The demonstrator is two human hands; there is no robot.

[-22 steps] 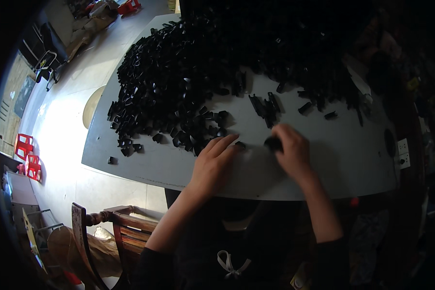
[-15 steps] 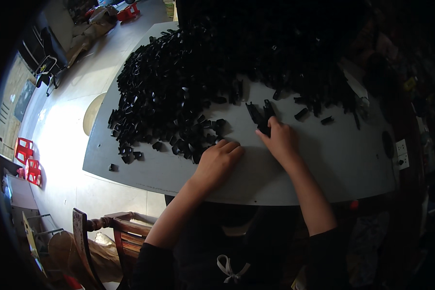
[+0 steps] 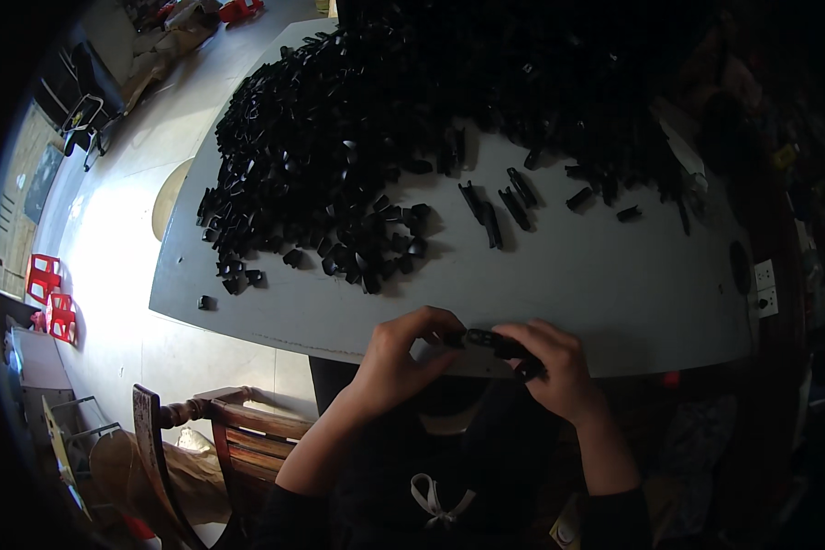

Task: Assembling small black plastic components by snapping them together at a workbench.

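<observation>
At the near edge of the grey table (image 3: 632, 302), both hands are raised close together. My left hand (image 3: 396, 362) pinches a small black plastic piece (image 3: 454, 340) between thumb and fingers. Closed around a longer black plastic part (image 3: 483, 337), my right hand (image 3: 559, 367) points its end toward that small piece. Whether the two pieces touch is too dark to tell. Beyond the hands lie several loose long black parts (image 3: 514, 209). A large heap of small black plastic pieces (image 3: 302, 174) covers the left and far side of the table.
Another dark heap (image 3: 605, 119) extends over the far right, its details lost in shadow. A wooden chair (image 3: 257, 435) stands at the lower left. Red stools (image 3: 61, 317) are on the floor farther left. A wall socket (image 3: 764, 288) is at the right.
Both hands have drawn back to the table's near edge. My right hand has lifted a long black part off the table, and my left hand now pinches a small piece from near the heap.
</observation>
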